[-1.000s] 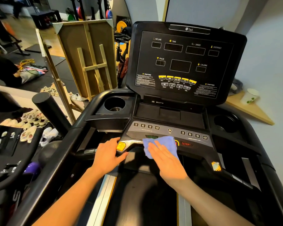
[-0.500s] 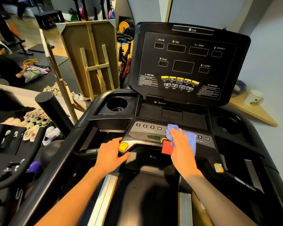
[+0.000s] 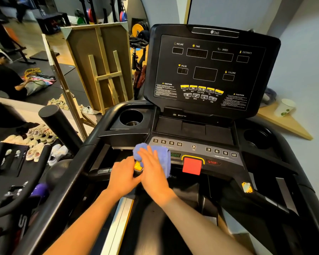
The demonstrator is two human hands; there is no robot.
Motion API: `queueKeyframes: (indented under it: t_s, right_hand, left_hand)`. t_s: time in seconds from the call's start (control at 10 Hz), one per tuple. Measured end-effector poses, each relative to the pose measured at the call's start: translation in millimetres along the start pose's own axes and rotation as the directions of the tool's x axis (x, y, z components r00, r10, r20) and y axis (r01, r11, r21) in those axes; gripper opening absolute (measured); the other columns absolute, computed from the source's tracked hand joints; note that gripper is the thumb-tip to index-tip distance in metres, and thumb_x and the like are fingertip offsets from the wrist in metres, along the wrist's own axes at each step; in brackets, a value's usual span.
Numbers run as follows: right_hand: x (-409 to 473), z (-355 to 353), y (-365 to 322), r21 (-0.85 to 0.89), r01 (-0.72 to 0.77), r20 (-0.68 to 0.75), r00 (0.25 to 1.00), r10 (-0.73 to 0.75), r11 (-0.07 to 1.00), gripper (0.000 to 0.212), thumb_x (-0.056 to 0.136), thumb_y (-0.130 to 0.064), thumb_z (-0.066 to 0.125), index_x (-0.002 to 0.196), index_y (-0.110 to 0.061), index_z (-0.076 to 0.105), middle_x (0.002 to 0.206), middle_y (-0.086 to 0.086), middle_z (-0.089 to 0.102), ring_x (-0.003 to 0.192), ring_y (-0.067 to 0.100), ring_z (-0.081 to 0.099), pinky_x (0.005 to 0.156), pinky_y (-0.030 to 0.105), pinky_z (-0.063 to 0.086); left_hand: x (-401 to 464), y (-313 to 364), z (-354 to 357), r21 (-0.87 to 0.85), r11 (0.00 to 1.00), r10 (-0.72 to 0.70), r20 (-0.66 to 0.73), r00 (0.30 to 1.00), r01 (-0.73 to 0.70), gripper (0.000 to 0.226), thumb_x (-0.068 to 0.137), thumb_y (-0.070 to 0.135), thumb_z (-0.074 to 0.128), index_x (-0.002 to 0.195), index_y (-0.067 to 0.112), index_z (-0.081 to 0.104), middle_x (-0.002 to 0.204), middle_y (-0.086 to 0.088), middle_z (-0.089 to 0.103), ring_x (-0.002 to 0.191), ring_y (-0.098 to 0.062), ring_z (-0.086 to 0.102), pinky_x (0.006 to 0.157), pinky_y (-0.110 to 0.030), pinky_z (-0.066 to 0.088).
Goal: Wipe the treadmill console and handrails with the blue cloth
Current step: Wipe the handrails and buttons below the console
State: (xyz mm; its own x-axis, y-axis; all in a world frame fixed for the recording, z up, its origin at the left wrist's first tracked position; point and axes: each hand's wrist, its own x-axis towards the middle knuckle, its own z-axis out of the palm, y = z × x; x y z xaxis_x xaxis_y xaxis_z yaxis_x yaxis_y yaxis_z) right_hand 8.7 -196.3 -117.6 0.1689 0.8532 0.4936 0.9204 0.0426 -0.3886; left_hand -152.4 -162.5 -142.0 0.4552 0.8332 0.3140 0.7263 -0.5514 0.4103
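The black treadmill console (image 3: 206, 70) rises in front of me, with a grey button strip (image 3: 217, 155) and a red stop key (image 3: 191, 165) below it. My right hand (image 3: 153, 168) lies flat on the blue cloth (image 3: 164, 159), pressing it against the left end of the button strip. My left hand (image 3: 122, 176) rests right beside it on the front crossbar, fingers curled over a yellow sticker. The left handrail (image 3: 77, 162) and the right handrail (image 3: 302, 181) run back toward me on either side.
Cup holders (image 3: 131, 117) sit at both sides of the console. A wooden frame (image 3: 99, 67) leans left of the treadmill, with several shoes (image 3: 39, 142) on the floor. A person (image 3: 6, 78) sits far left. A paper cup (image 3: 284, 107) stands on a wooden shelf at right.
My right hand slid the blue cloth from the right of the red stop key leftward across the button strip, ending against my left hand. The left hand stayed put.
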Motion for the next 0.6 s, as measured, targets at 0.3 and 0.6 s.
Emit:
queueKeyframes:
  t_s: [0.3, 0.6]
  right_hand:
    - [25.4, 65.0, -87.0, 0.053, -0.738, 0.075, 0.675, 0.734, 0.673, 0.030, 0.082, -0.009, 0.060, 0.101, 0.012, 0.070, 0.094, 0.023, 0.076, 0.090, 0.034, 0.075, 0.085, 0.043, 0.059]
    - [0.5, 14.4, -69.5, 0.509, -0.795, 0.549, 0.596, 0.586, 0.331, 0.029, 0.090, -0.024, 0.070, 0.114, -0.009, 0.075, 0.106, 0.006, 0.075, 0.096, 0.015, 0.071, 0.101, 0.036, 0.042]
  left_hand:
    - [0.1, -4.7, 7.8, 0.142, 0.978, 0.162, -0.079, 0.984, -0.150, 0.030, 0.087, 0.024, 0.044, 0.063, 0.016, 0.060, 0.053, 0.001, 0.057, 0.047, -0.015, 0.055, 0.046, -0.026, 0.037]
    - [-5.7, -8.2, 7.1, 0.045, 0.998, 0.032, 0.007, 0.999, -0.033, 0.033, 0.085, 0.027, 0.042, 0.065, 0.013, 0.064, 0.059, -0.002, 0.061, 0.054, -0.016, 0.060, 0.050, -0.030, 0.045]
